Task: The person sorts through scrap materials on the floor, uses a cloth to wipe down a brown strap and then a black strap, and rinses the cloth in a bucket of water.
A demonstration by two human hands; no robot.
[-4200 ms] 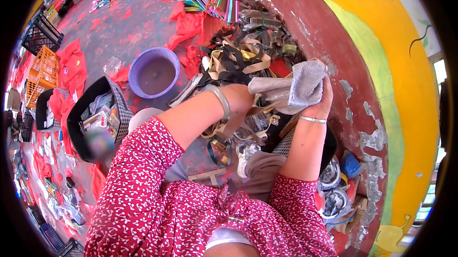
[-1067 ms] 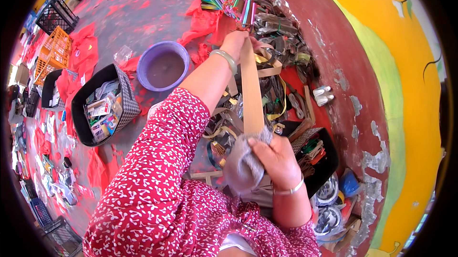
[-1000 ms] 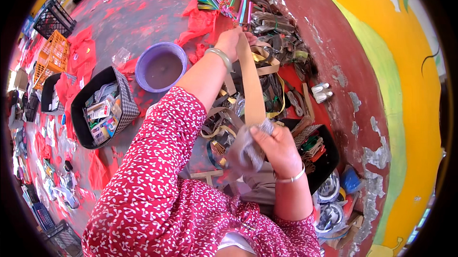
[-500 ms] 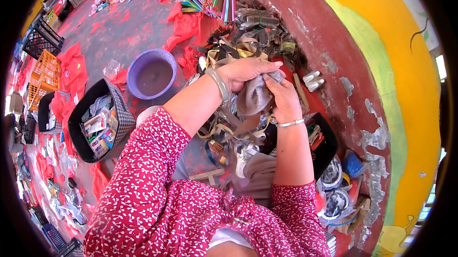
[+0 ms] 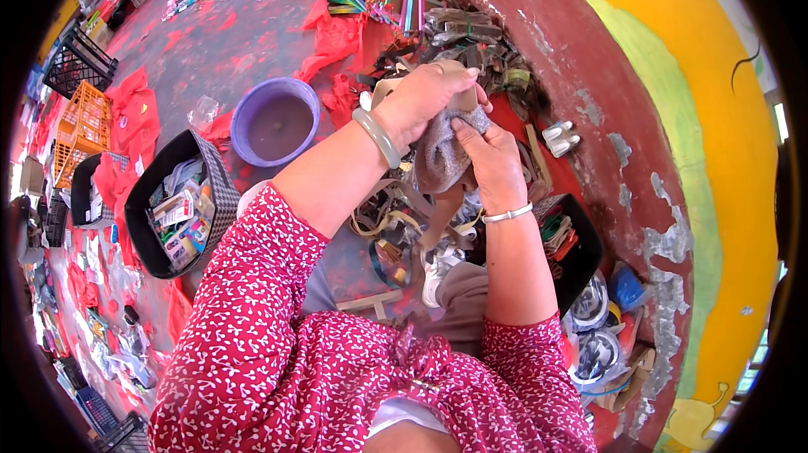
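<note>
A grey, fuzzy cloth (image 5: 443, 157) is bunched in front of me, gripped by my right hand (image 5: 495, 165) with the thumb pressed on top. My left hand (image 5: 427, 101) closes on a flat tan strap (image 5: 464, 100) at the cloth's upper edge. The strap's lower length (image 5: 443, 219) appears to hang below the cloth, so the cloth seems folded around it. The left fingertips are partly hidden behind the strap. Beneath my hands lies a tangle of tan and yellowish straps (image 5: 389, 219).
A purple basin (image 5: 312, 121) of murky water stands left of my hands. Farther left is a checkered basket (image 5: 220, 192) of packaged goods. A black bin (image 5: 585, 264) sits by my right forearm. A peeling red wall (image 5: 606, 108) curves along the right. Bundled straps (image 5: 467, 28) lie ahead.
My left hand has shifted up and left, off the cloth, and a stretch of tan strap now shows above it. My right hand with the cloth has moved slightly down.
</note>
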